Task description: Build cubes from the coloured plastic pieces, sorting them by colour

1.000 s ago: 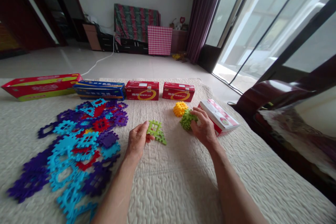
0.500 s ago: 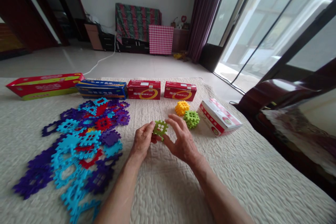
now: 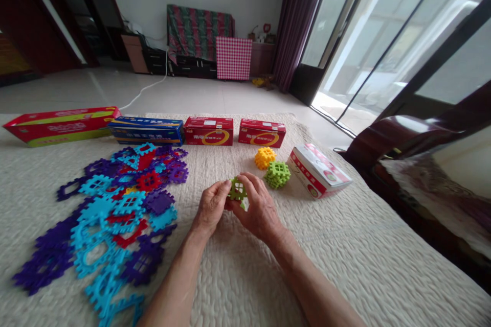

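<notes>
Between my hands is a green square building tile (image 3: pixel 237 190) with a window pattern and notched edges. My left hand (image 3: pixel 213 205) pinches its left side. My right hand (image 3: pixel 261 208) has its fingers curled round the right and top edges. Part of the tile is hidden by the fingers, and a bit of green shows below it. Beyond my right hand stands a green stack of tiles (image 3: pixel 277 174), with a yellow one (image 3: pixel 265 157) just behind it.
To the left lies a loose heap of purple, light blue and red notched tiles (image 3: pixel 126 204). Along the back stand a red-green box (image 3: pixel 63 126), a blue box (image 3: pixel 146 132) and two red boxes (image 3: pixel 208 132) (image 3: pixel 262 133). A white-red box (image 3: pixel 318 171) is at the right.
My right hand has moved left and closed onto the green tile. The tile has shifted slightly to the right. The view has moved a little.
</notes>
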Demonstrator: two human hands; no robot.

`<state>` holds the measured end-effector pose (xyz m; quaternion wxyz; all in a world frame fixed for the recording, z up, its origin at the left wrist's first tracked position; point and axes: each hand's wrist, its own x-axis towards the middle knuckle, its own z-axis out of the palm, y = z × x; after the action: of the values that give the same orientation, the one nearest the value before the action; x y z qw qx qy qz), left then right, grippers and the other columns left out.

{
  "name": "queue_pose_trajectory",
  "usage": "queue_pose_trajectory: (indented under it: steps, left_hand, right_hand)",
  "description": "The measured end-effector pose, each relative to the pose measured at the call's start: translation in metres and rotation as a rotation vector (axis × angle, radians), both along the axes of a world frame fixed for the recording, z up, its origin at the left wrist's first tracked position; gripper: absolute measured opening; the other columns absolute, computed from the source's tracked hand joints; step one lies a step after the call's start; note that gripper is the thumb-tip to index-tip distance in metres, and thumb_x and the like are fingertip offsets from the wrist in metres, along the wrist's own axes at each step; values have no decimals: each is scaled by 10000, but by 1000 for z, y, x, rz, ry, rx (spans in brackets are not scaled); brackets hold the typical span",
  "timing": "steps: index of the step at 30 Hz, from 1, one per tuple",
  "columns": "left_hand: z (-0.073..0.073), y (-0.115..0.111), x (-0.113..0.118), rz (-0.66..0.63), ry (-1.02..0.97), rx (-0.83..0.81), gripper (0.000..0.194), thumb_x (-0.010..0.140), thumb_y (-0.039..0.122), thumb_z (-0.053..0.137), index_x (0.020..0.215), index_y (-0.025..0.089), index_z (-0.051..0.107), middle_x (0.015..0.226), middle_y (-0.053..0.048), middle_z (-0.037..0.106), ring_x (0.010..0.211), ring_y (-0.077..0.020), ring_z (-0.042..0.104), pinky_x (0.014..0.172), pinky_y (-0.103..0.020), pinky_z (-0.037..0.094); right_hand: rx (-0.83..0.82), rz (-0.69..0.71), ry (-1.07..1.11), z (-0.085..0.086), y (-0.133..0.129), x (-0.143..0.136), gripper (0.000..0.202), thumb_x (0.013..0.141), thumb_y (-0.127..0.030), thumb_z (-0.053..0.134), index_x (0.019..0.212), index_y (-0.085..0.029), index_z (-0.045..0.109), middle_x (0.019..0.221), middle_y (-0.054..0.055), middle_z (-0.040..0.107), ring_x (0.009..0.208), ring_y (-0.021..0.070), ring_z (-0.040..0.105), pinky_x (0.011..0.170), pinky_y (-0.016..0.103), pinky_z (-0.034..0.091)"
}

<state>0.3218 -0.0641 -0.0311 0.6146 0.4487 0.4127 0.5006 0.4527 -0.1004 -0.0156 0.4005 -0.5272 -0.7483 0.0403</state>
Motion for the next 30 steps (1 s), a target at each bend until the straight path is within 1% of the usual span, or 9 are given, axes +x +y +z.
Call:
queue_pose_trajectory:
  steps: [3, 6, 10, 14, 17, 20, 25, 27, 30]
  left_hand:
    - [4, -2, 1, 13, 3, -9, 392, 710, 549, 674, 760, 161, 655, 623, 8, 616, 514, -114, 554, 487, -214, 441]
    - [9, -4, 1, 23, -11, -31, 410, 701, 536, 687, 848, 154, 665, 715, -21, 669, 565, -131, 607, 519, -223, 473]
    - [11, -3, 1, 49, -11, -42, 434, 703, 525, 692, 890, 135, 654, 746, -45, 684, 579, -138, 635, 516, -220, 479]
    - [8, -1, 0, 56, 23, -31, 410, 721, 510, 680, 877, 130, 660, 757, -51, 694, 598, -132, 648, 514, -199, 455]
    - [7, -1, 0, 62, 35, -41, 401, 720, 501, 682, 873, 131, 662, 767, -54, 701, 607, -133, 654, 515, -195, 447]
    - [7, -2, 0, 69, 42, -54, 404, 705, 500, 692, 871, 133, 665, 760, -53, 703, 609, -135, 657, 517, -196, 444]
    - [6, 0, 1, 131, 38, -39, 400, 676, 491, 706, 846, 130, 667, 715, -45, 694, 569, -128, 638, 508, -202, 439]
    - [4, 3, -1, 192, 49, -20, 397, 676, 492, 695, 841, 132, 667, 696, -36, 686, 549, -122, 624, 496, -202, 431]
    - [-1, 6, -4, 274, 143, 18, 388, 704, 501, 650, 844, 139, 669, 696, -30, 685, 558, -132, 626, 502, -213, 439]
  right_hand:
    - [2, 14, 29, -1, 0, 3, 519, 787, -179, 612, 1276, -249, 451, 1313, 110, 512, 1222, 254, 487, 1024, 448, 439]
    - [58, -26, 58, 5, 2, 13, 498, 806, -172, 570, 1283, -248, 447, 1334, 111, 499, 1249, 256, 474, 1043, 459, 426]
    - [152, -177, 87, 14, 10, 37, 457, 805, -159, 542, 1251, -232, 474, 1307, 121, 520, 1225, 261, 501, 1031, 470, 439]
    - [179, -304, 58, 19, 20, 67, 386, 801, -170, 544, 1182, -223, 531, 1310, 128, 533, 1227, 280, 509, 1015, 496, 447]
    - [165, -347, 51, 18, 24, 86, 339, 793, -179, 551, 1129, -222, 566, 1312, 123, 543, 1241, 286, 507, 1023, 509, 438]
    - [137, -338, 65, 14, 26, 96, 321, 782, -178, 550, 1099, -215, 586, 1303, 119, 556, 1242, 278, 513, 1038, 492, 430]
    - [119, -266, 58, 11, 26, 96, 399, 734, -137, 546, 1125, -212, 581, 1346, 114, 525, 1279, 280, 475, 1066, 489, 399]
    - [207, -257, 71, 15, 23, 89, 404, 728, -116, 532, 1116, -219, 578, 1329, 103, 533, 1251, 271, 495, 1048, 496, 411]
    - [349, -235, 129, 16, 17, 70, 322, 764, -110, 517, 1060, -219, 583, 1171, 81, 603, 1117, 229, 573, 980, 449, 466]
